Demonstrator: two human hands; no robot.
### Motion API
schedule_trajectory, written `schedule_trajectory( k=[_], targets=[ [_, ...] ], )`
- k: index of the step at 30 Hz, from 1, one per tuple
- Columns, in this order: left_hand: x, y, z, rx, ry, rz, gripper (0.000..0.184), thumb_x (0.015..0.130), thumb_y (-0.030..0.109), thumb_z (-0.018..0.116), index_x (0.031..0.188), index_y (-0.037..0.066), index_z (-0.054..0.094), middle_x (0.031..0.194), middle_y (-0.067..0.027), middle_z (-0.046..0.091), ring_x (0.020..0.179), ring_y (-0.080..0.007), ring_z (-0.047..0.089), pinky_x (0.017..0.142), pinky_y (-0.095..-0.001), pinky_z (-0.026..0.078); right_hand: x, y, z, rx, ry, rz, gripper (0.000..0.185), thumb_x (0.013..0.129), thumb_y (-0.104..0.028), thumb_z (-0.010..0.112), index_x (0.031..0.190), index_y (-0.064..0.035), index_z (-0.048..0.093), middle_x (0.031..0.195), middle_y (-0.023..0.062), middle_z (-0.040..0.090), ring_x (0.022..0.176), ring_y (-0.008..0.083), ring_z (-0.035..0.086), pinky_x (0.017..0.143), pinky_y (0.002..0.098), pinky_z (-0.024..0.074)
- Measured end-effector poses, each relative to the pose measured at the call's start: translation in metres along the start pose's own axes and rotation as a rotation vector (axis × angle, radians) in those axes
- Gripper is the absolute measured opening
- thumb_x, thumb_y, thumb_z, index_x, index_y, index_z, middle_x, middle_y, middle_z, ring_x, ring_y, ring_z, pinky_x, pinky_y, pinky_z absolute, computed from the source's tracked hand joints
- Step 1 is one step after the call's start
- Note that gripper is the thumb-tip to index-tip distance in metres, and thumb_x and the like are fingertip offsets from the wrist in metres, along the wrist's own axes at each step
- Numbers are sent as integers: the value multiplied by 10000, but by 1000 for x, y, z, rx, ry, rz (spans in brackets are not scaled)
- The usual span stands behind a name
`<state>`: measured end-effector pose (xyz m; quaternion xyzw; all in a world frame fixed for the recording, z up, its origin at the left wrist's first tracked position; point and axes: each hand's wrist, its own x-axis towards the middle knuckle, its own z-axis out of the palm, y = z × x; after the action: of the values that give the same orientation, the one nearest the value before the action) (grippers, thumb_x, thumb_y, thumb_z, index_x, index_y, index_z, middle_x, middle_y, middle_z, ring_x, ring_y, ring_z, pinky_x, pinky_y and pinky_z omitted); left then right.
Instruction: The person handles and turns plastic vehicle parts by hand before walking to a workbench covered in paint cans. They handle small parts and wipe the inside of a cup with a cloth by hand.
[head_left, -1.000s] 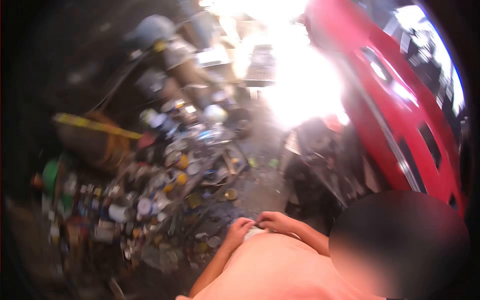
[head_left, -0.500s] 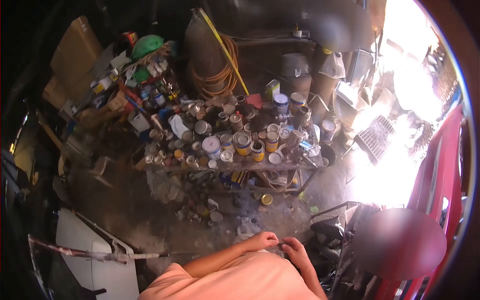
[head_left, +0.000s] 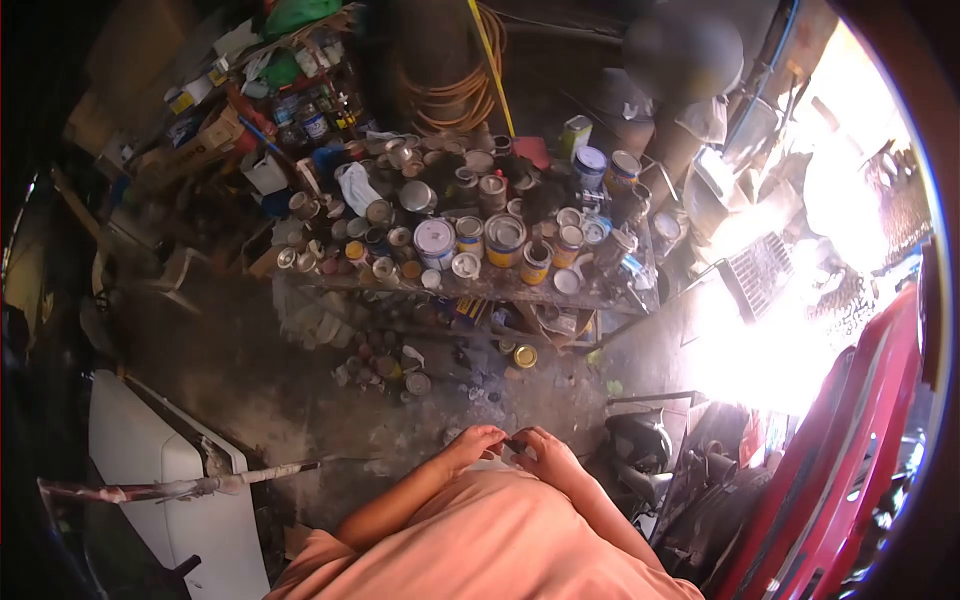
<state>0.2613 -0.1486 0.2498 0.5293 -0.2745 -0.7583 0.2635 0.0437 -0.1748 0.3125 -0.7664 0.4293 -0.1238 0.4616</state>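
Observation:
My left hand point(head_left: 474, 445) and my right hand point(head_left: 543, 452) meet close together in front of my torso, above the floor. Fingers of both are bent and pinched around a small dark thing point(head_left: 514, 446) between them, too small to name. The orange-pink shirt point(head_left: 470, 545) I wear lies just below the hands. Past them stands a table point(head_left: 480, 288) crowded with paint cans, among them a wide can with a pale lid point(head_left: 434, 238) and an open yellow-labelled can point(head_left: 536, 262).
A yellow-topped can point(head_left: 525, 355) and small cans point(head_left: 417, 383) are on the floor before the table. White panels point(head_left: 150, 470) with a rusty bar point(head_left: 200, 487) stand at left. A red car panel point(head_left: 815, 470) and dark parts point(head_left: 645, 445) are at right. A coiled orange hose point(head_left: 450, 95) hangs behind.
The camera view has tilted and shifted, so the table appears higher. My hands stay close together but now appear further left and higher in view.

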Motion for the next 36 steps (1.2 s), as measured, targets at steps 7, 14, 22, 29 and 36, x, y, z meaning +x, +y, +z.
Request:
schedule_trajectory(
  k=[7,14,22,29,36],
  targets=[
    [5,0,-66,-111,31,-9,196,944,288,643,998,100,660,850,11,648,778,-83,610,724,-241,485,53,-35,7,-80,-111,-2,375,847,-219,702,1187,-95,604,1154,119,610,1039,325,620,881,419,504],
    [12,-26,-118,-116,219,77,197,957,255,614,967,64,661,822,1,643,731,-88,599,686,-237,488,105,-46,4,-35,-205,10,388,860,-259,696,1198,-82,628,1142,164,630,970,353,646,853,427,512],
    [13,-81,-183,-261,637,197,177,920,207,648,929,30,653,741,-11,622,667,-101,571,600,-279,453,208,-18,-64,-220,-231,-82,216,905,-212,589,1069,-84,645,984,166,674,906,366,649,770,448,520],
    [0,-99,-192,325,827,83,161,917,169,601,995,34,643,818,-32,637,744,-145,594,668,-342,475,370,-19,-197,-373,151,-303,207,933,-261,553,1022,-85,614,830,193,671,782,418,650,693,511,518],
    [9,-57,-119,-335,1026,-57,165,939,124,534,1050,39,622,921,-54,646,819,-175,627,702,-343,509,506,-10,-231,-598,91,-102,263,912,-268,548,1056,-56,611,870,211,686,834,387,677,728,504,519]
  ],
)
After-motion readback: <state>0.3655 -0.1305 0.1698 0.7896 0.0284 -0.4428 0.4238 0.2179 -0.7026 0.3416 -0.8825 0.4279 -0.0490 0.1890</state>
